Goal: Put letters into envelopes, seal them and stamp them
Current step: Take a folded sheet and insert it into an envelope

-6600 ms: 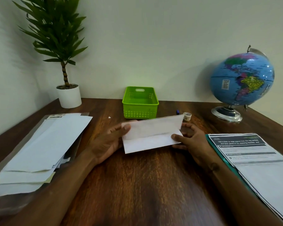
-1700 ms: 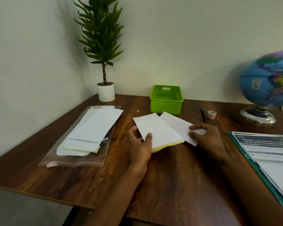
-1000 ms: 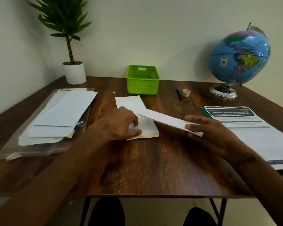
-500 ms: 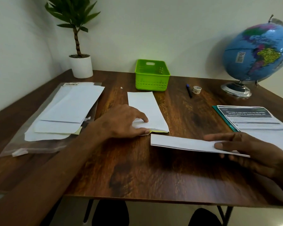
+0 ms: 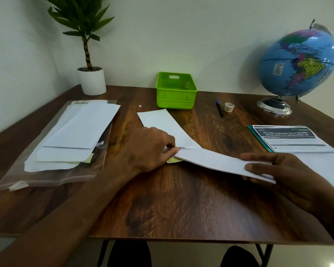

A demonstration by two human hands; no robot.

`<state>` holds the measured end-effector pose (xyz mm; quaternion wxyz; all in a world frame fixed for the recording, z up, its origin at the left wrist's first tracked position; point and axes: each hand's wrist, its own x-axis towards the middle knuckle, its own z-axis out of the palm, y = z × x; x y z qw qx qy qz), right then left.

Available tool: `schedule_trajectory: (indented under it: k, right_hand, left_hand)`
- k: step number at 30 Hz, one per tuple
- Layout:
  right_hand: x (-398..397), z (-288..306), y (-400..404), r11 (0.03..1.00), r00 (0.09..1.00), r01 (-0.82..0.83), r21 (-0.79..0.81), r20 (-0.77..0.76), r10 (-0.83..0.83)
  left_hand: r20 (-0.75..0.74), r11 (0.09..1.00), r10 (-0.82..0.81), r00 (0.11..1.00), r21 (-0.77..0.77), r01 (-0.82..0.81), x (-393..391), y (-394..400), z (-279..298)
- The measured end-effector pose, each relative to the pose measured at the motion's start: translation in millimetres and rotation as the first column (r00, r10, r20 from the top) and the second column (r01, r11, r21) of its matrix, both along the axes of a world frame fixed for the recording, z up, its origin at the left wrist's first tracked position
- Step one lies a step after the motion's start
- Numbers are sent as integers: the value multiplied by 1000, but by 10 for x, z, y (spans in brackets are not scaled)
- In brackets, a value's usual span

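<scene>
Left hand (image 5: 148,149) is pressing down on the near end of the envelope (image 5: 166,128), fingers (image 5: 171,151) pinching at its open mouth; envelope is lying flat at bench (image 5: 172,199) centre, pointing toward 11 o'clock, with a yellow strip showing at the mouth. Right hand (image 5: 289,176) is gripping the folded letter (image 5: 220,160) at 3 o'clock, thumb on top, and the letter's left tip is touching the envelope mouth. Spare envelope stack (image 5: 75,135) is sitting at 9 o'clock on a clear bag. Green basket (image 5: 175,91) at 12, pen (image 5: 219,108) and tape roll (image 5: 229,107) just right of it.
</scene>
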<state>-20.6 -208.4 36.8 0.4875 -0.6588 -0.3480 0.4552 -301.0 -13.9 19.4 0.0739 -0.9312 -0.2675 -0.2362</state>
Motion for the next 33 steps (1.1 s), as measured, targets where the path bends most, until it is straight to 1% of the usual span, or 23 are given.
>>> schedule_trajectory:
  k: [2,3,6,8,11,13,16,18,20,24,29,33]
  right_hand:
    - [-26,-23,-14,997,992,62,35,109,-66]
    - [-44,-36,-10,995,987,85,53,130,-91]
    - [-113,-119,14,988,977,128,88,158,-141]
    - [-167,-171,50,983,966,143,112,199,-163]
    - [-249,-222,123,981,963,151,122,204,-174]
    - [-306,-232,173,985,970,136,110,185,-155]
    - [-379,-177,226,990,989,101,99,94,-111]
    - [-390,-131,212,997,994,42,57,99,-48]
    - [-351,-133,150,999,997,16,43,70,-19]
    - [-244,-180,-17,991,999,13,131,-34,-8]
    - [-292,-203,-72,983,998,-41,181,-46,51]
    - [-464,-195,20,972,998,11,234,-68,5]
  left_hand:
    - [-6,999,27,1000,38,-27,64,-50,-24]
    - [-9,997,40,999,61,-39,91,-73,-28]
    - [-6,993,56,998,108,-55,158,-139,-35]
    - [1,992,61,998,113,-61,176,-164,-36]
    - [10,994,51,999,96,-52,178,-176,-40]
    - [19,996,40,999,81,-41,180,-180,-55]
    - [57,995,45,997,82,-50,170,-182,-80]
    - [100,995,52,994,75,-59,143,-166,-84]
    - [126,995,59,990,76,-69,114,-153,-84]
    - [161,993,81,984,75,-94,88,-151,-75]
    - [164,991,80,983,93,-96,97,-171,-71]
    - [169,993,64,984,87,-79,101,-218,-52]
